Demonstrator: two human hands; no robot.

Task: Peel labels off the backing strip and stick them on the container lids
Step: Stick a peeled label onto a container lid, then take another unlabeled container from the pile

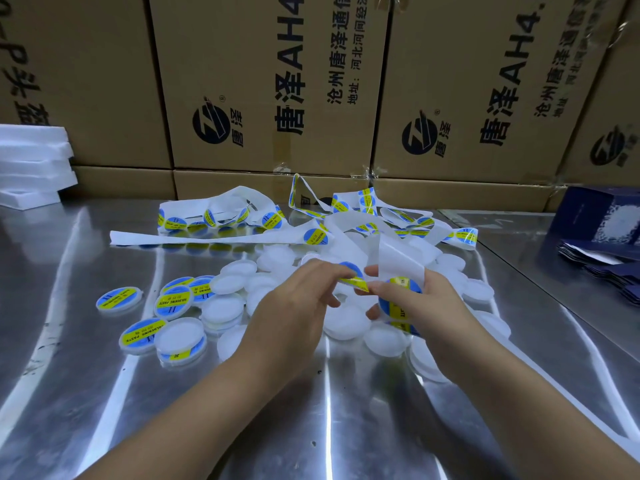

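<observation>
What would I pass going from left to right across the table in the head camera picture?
Going right: white foam stack → lone labelled lid → left hand pinching a label → right hand holding the backing strip → dark blue box.

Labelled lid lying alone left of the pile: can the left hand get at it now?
Probably yes, once freed. The lid lies uncovered on the table, on the same side as the left hand, nothing between. But that hand is pinching a label at the backing strip held by the right hand.
</observation>
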